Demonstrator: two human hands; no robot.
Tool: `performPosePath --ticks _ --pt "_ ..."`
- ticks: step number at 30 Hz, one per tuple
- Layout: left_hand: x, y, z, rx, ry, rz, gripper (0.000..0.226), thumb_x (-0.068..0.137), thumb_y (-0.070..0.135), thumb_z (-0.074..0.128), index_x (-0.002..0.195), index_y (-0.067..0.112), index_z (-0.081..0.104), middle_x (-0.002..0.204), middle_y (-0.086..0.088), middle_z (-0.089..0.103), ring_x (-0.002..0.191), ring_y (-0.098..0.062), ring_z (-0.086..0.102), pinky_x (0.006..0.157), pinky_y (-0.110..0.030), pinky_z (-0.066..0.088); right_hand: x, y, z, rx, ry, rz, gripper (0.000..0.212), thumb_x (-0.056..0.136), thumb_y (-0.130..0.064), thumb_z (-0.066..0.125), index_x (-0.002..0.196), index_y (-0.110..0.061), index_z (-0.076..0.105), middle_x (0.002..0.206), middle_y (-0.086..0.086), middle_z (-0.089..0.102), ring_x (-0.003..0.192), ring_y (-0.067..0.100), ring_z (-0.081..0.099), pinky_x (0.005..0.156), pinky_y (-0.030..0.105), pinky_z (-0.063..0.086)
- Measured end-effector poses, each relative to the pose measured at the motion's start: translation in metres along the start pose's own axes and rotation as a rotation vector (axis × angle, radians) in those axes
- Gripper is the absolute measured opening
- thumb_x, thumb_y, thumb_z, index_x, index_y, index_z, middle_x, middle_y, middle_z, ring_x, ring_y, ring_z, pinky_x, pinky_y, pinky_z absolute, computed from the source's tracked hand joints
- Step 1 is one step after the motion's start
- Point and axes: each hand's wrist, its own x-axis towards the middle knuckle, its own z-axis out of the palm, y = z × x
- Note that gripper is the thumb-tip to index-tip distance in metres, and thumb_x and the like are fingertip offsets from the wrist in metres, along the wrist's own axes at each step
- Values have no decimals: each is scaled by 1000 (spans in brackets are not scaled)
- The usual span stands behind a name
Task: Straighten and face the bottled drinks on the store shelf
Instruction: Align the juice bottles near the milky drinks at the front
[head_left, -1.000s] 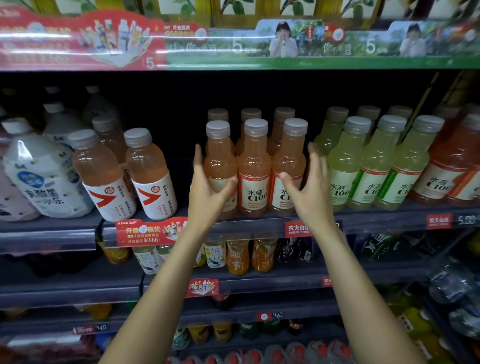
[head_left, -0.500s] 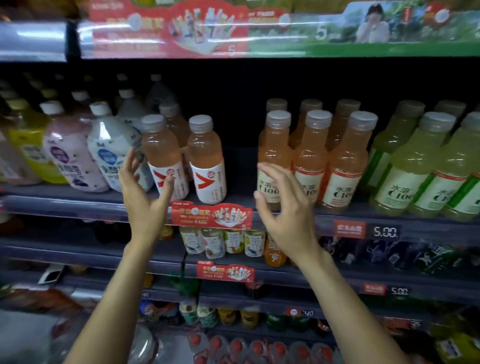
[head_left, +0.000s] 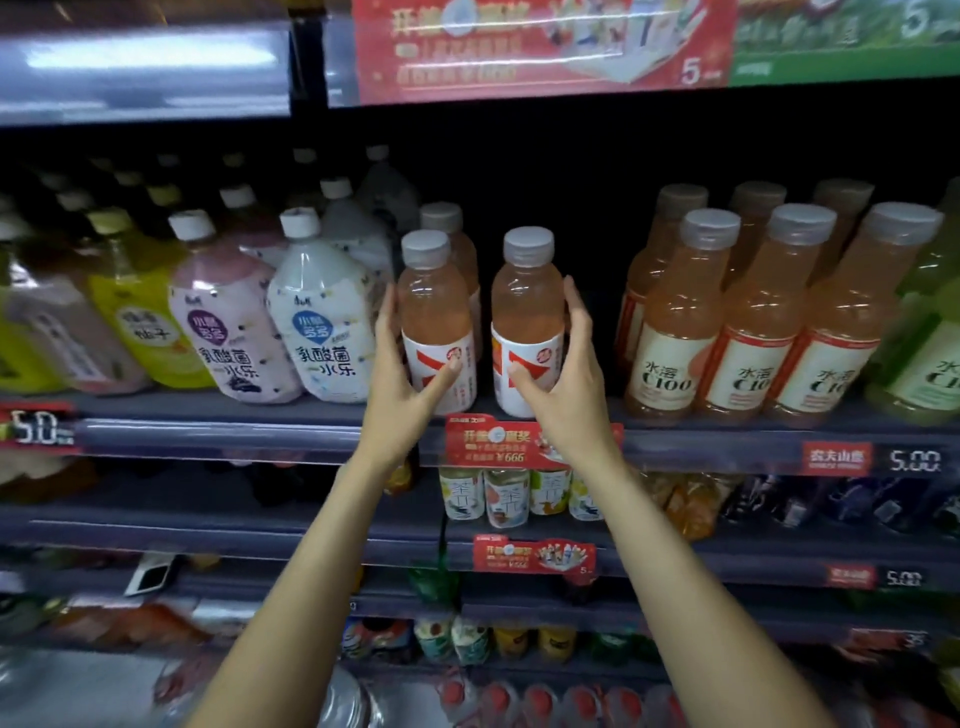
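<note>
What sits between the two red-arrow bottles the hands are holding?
Nothing: the head view shows only a dark gap and bare shelf between the left bottle and right bottle.

Those two pink drink bottles (head_left: 436, 322) are looking like clear glossy plastic with smooth paper-ish white labels, and the shelf edge (head_left: 234, 441) is showing shiny see-through plastic strip.
</note>
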Motion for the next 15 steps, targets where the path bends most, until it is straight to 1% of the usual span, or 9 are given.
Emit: performPosePath --ticks 2,4,6,7,9,11,13,15 --pt "2 -3 0 -20 -7 -1 89 87 24 68 152 23 7 157 2 22 142 -12 28 113 -49 31 0 -2 3 5 5 8 86 86 -9 65 148 -33 11 153 1 27 140 13 30 112 39 35" --pt "3 -4 -2 -31 -13 3 90 86 26 69 152 24 8 156 1 24 141 -14 30 112 -51 32 0 -4 6 1 -13 4 87 85 -7 65 147 -34 10 153 0 26 140 12 30 112 36 35" --pt "4 -2 -2 -35 -7 7 90 85 26 70 151 23 9 154 1 27 139 -12 33 112 -49 33 0 -6 8 4 -28 15 88 84 -8 66 147 -36 10 153 -2 26 139 10 31 110 32 37" --pt "6 -1 -3 -49 -1 -3 90 85 31 70 151 24 9 154 1 28 139 -11 34 112 -47 33 0 -7 8 6 -31 25 88 84 -8 67 147 -35 10 153 -2 27 138 10 32 109 29 38" --pt "13 2 -3 -72 35 -28 93 81 50 68 151 27 10 156 4 24 140 -7 30 114 -42 30 1 -8 9 -1 -34 36 88 85 -10 67 148 -33 10 152 -1 27 138 11 34 107 26 39" --pt "23 5 -3 -101 82 -49 99 76 66 62 151 25 12 157 5 21 140 -2 27 116 -34 28 1 -8 9 -11 -34 37 88 85 -11 67 148 -33 9 152 -1 27 138 11 33 108 27 38" --pt "29 7 1 -137 100 -63 102 72 75 56 151 24 15 156 4 23 138 -2 30 113 -25 31 1 -8 8 -11 -35 35 88 86 -11 66 148 -33 9 153 -1 27 138 10 32 109 28 37" --pt "31 8 7 -158 102 -64 101 71 80 51 150 25 19 154 1 30 137 -6 34 108 -18 34 0 -9 8 -3 -40 40 87 86 -11 65 147 -37 9 153 -1 26 139 10 31 110 30 37"
